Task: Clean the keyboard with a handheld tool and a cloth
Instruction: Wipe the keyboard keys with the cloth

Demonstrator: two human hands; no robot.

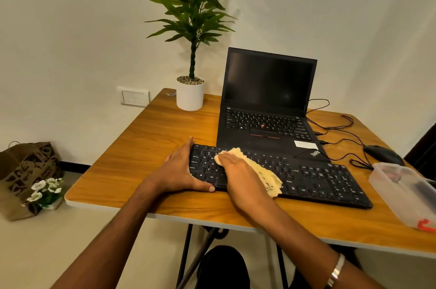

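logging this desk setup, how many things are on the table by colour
Black: 3, keyboard, laptop, mouse
Yellow: 1, cloth
White: 1, plant pot
Clear: 1, box
Total: 6

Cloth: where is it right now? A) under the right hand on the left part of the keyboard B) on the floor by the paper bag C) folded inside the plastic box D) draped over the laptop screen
A: the right hand presses the yellow cloth onto the keyboard, near its left end, while the left hand holds that end.
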